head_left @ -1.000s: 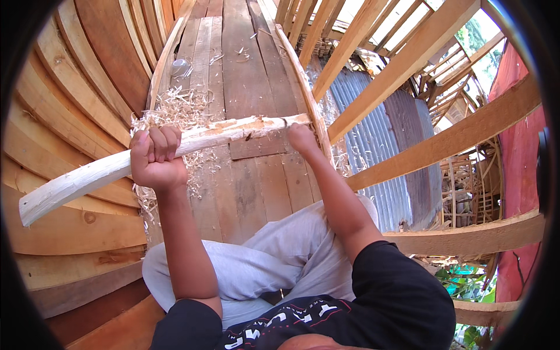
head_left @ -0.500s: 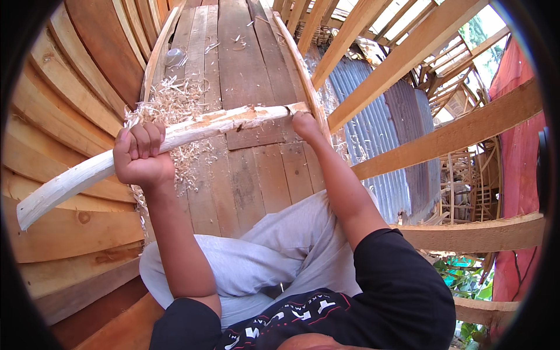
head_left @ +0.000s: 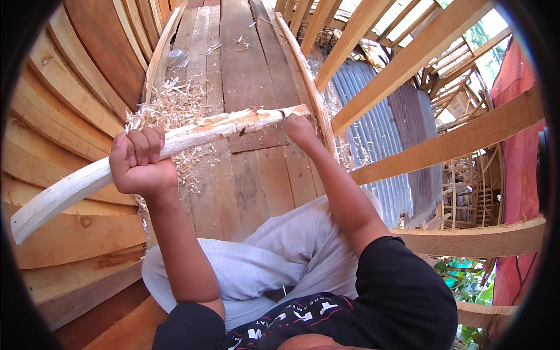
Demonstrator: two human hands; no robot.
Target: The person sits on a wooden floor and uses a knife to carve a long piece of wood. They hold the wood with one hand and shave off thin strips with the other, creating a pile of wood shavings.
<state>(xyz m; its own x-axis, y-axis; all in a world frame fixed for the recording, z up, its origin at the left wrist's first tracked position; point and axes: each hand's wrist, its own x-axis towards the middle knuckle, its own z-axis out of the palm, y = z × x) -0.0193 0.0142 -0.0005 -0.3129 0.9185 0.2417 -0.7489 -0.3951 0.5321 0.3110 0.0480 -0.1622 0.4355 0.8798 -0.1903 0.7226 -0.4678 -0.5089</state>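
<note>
A long, slightly curved peeled wooden pole (head_left: pixel 201 129) lies slanting across in front of me, its pale left end low and its right end by the wooden side rail. My left hand (head_left: pixel 140 160) is closed around it left of its middle, fingers over the top. Near the right end, my right hand (head_left: pixel 301 130) is closed in a fist against the pole's near side. A thin dark edge (head_left: pixel 282 113) crosses the wood just beside that fist. Whether it belongs to a tool in the hand cannot be made out, as the fingers hide it.
Curled wood shavings (head_left: pixel 181 102) lie heaped on the plank floor (head_left: pixel 248 181) behind the pole. A small clear container (head_left: pixel 175 56) stands farther off. Curved planks (head_left: pixel 76 198) wall the left side. On the right rise wooden ribs (head_left: pixel 408 58), with corrugated metal sheets (head_left: pixel 373 105) beyond.
My right hand has shifted slightly left along the pole, and the dark edge beside it has moved the same way. The pole's left end sits slightly lower and farther left.
</note>
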